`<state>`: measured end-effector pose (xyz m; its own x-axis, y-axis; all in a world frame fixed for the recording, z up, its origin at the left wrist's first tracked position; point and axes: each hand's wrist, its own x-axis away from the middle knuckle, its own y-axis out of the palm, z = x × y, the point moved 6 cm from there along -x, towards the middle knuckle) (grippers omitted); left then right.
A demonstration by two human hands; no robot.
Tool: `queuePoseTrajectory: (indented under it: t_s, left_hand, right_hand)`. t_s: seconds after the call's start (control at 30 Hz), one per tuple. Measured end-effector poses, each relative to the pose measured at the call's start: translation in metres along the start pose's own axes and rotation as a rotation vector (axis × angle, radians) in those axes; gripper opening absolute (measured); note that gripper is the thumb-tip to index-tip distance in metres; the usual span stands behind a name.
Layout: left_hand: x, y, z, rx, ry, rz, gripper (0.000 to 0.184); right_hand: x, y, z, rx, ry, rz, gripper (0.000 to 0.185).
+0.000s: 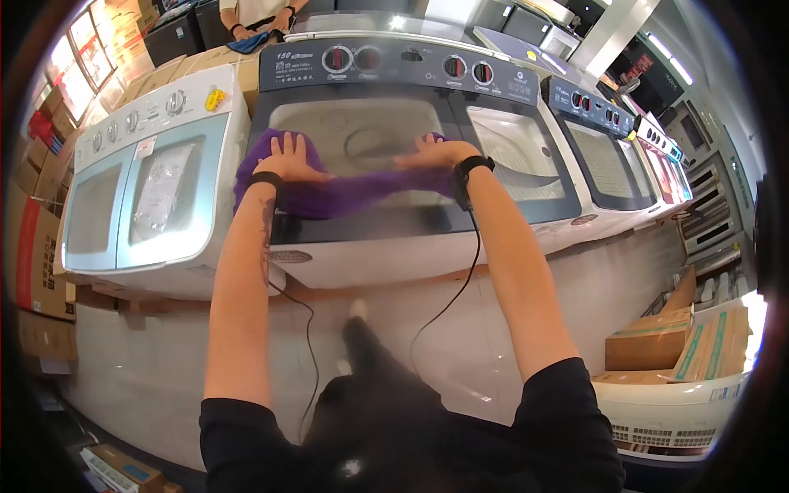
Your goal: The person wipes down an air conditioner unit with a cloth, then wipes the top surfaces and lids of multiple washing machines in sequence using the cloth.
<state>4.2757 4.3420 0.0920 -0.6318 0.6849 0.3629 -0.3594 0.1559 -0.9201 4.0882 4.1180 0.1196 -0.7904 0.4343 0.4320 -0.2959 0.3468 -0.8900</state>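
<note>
A purple cloth (349, 195) stretches across the dark lid of a twin-tub washing machine (353, 230), blurred in its middle. My left hand (289, 159) presses down on the bunched left end and holds it there, fingers apart and thumb pointing right. At the other end, my right hand (436, 154) is closed over the cloth, its fingers bent and thumb toward the left. Part of the cloth under both palms is hidden. Behind the hands is the machine's grey control panel (399, 67) with several round knobs.
A white washing machine with light-blue lids (168, 197) stands at left, a yellow tag (215, 99) on its panel. More washers (608, 160) line the right. Cardboard boxes (649, 338) sit at lower right. Dark cables (448, 304) hang near my arms. Another person's hands (261, 31) rest beyond the panel, by a blue cloth.
</note>
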Motion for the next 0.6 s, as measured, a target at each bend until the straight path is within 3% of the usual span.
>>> queuePoseTrajectory:
  t_s: [0.17,0.3,0.4,0.6]
  left_hand:
    - [-0.038,-0.025,-0.011,0.020,-0.021,-0.014,0.131]
    - [-0.079,-0.040,-0.021,0.030,-0.053,-0.025,0.133]
    - [-0.108,-0.062,-0.025,0.036,-0.064,-0.051,0.134]
    - [-0.140,-0.073,-0.025,0.003,-0.073,-0.050,0.134]
  right_hand:
    - [-0.025,-0.034,-0.011,0.058,0.084,-0.082,0.101]
    - [-0.084,-0.048,0.010,0.007,0.084,-0.074,0.113]
    - [-0.120,-0.055,0.019,0.085,0.064,0.016,0.117]
    - [-0.161,-0.068,0.018,-0.135,0.204,0.114,0.120]
